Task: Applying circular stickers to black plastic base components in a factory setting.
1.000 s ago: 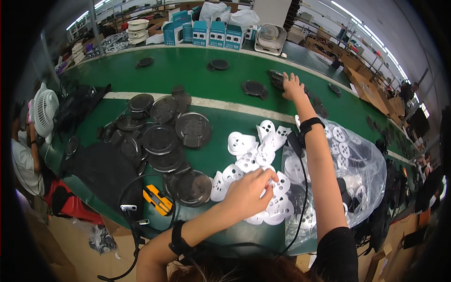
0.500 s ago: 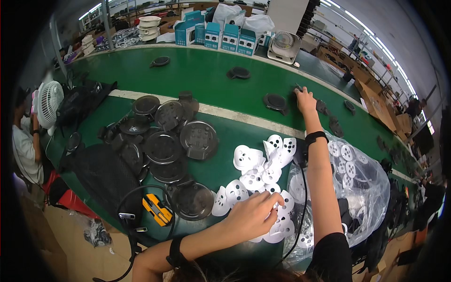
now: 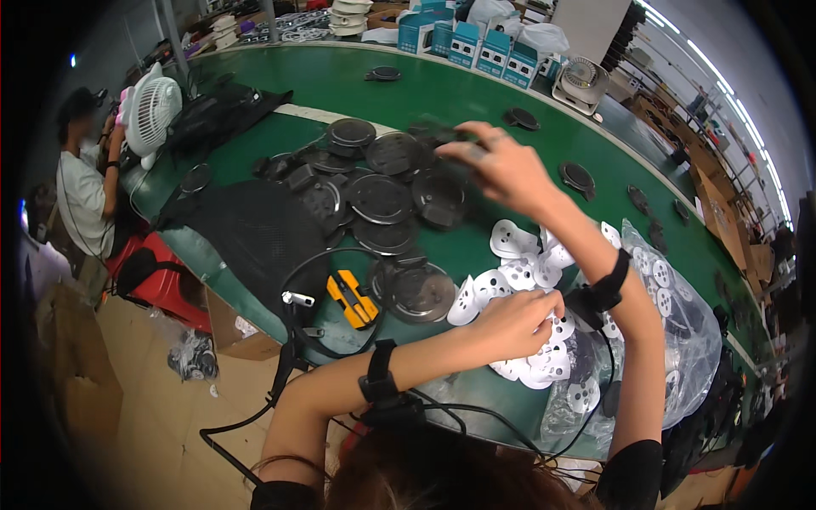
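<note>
My left hand (image 3: pixel 517 325) hovers at a heap of white perforated paper-like discs (image 3: pixel 517 274), its fingers curled inward. Whatever those fingers pinch, if anything, is hidden. Over the right end of a pile of black round plastic parts (image 3: pixel 380 198), my right hand (image 3: pixel 501 166) grips a black part (image 3: pixel 435 134) between thumb and fingers. That part is smeared by motion, so its details do not show. Both wrists wear black bands with cables.
A yellow-and-black tool (image 3: pixel 353 299) and a black mesh bag (image 3: pixel 255 225) lie left of the discs. On the right sits a clear plastic bag (image 3: pixel 693 340) with more discs. Along the green belt (image 3: pixel 331 81) are scattered black parts. A person (image 3: pixel 85 195) sits at far left beside a white fan (image 3: pixel 157 110).
My right hand has come back from the belt toward the pile of black parts, on the left. My left hand stays at the white discs. The whole view has shifted.
</note>
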`<state>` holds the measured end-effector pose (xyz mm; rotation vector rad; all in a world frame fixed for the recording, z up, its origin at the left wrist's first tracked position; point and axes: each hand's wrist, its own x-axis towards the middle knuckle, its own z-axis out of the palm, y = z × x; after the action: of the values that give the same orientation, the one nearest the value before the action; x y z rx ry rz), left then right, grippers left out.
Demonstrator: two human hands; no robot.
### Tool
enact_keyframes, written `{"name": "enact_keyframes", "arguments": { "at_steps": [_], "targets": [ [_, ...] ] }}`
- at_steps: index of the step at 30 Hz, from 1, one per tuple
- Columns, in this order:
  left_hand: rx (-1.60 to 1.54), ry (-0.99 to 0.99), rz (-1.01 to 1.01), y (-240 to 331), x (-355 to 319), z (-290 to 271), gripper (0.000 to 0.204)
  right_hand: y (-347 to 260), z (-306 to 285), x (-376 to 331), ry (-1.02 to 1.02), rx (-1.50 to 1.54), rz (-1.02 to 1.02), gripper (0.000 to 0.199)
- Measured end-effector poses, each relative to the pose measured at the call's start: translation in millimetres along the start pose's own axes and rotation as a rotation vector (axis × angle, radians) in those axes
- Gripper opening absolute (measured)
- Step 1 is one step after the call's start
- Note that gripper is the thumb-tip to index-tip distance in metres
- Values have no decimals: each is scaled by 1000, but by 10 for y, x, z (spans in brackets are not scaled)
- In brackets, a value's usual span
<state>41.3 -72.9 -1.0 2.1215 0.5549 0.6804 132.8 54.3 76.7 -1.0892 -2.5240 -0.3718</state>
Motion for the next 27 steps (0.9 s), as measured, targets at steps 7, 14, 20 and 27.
{"name": "enact_keyframes", "arguments": {
  "at_steps": [7,14,20,27],
  "targets": [
    [61,80,29,-3,61,-16,14,-337,303,329,78,-63,-174,29],
    [-33,133,191,77,57,-50,9,-332,-163,266,109,46,-230,29],
    [-858,-107,42,131,79,-89,13,-450,-657,-139,127,712,410,38],
    [-1596,-253,50,194,121,-307,57,-618,-1091,-1105,532,233,254,20]
  ]
}}
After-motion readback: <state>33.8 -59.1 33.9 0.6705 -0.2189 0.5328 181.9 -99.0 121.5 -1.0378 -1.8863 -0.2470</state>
